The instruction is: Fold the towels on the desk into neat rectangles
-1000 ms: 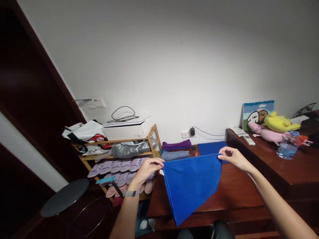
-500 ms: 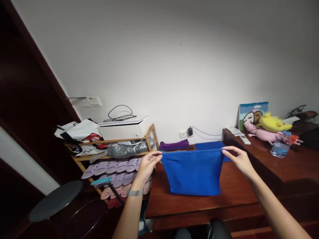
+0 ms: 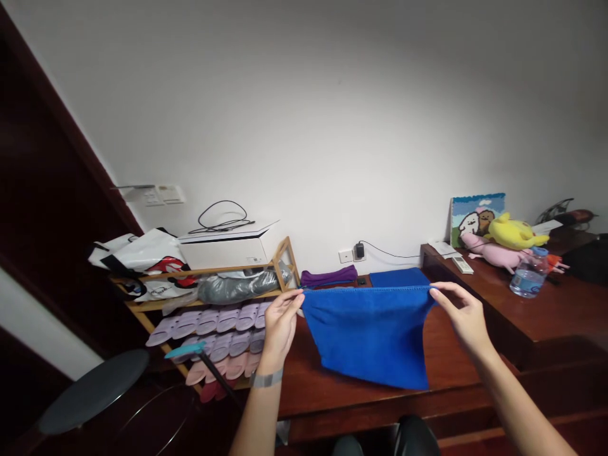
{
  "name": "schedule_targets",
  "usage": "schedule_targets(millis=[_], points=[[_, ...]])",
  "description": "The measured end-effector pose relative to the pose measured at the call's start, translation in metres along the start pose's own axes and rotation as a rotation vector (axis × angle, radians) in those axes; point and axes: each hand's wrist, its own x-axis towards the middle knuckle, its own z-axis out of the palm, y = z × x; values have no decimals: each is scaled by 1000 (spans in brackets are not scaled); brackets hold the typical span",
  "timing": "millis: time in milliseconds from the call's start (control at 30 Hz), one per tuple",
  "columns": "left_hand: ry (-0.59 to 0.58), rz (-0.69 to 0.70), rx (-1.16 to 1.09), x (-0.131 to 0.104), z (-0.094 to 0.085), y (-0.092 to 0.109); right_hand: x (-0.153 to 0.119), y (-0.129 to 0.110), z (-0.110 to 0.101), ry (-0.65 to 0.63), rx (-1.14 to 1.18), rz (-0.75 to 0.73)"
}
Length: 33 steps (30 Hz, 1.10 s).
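A blue cloth (image 3: 368,335) with a stitched top edge hangs stretched between my two hands, over the dark red wooden table (image 3: 318,399). Its upper left corner is pinched by my left hand (image 3: 282,323), which wears a grey band at the wrist. My right hand (image 3: 462,316) pinches the upper right corner. The cloth's lower edge slants down to the right, and whether it touches the table I cannot tell. Behind it lie a folded blue cloth (image 3: 398,277) and a folded purple cloth (image 3: 329,275).
On the left stands a shoe rack (image 3: 282,253) holding several slippers, with a white box (image 3: 223,250) on top. A round black stool (image 3: 95,392) is nearby. The raised surface at right bears a water bottle (image 3: 529,275), plush toys (image 3: 498,253) and a remote (image 3: 462,265).
My hands have moved slightly apart and closer to me, still pinching the blue cloth. Its lower edge has swung nearer and now slants. The view has shifted a little to the right.
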Motion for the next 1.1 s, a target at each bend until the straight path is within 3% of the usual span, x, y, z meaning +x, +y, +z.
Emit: schedule_targets(millis=[267,433,600,800,900,1100], points=[[22,1,31,-22,-12,18,-20,-9,-16,-2,-36,-89],[30,-90,45,-35,-21,26,-28,-14,-23,-27,-24,-154],[88,-105,77,-16,-14,24,-8,-4,-8,-12,-39,-116],[77,-34,107,11,-1,14,20,12,14,-13,11,10],[89,26,141,1,-9,15,13,10,7,-4,-3,-34],[115,120,184,-32,-37,28,-20,-8,-24,-70,-77,-262]])
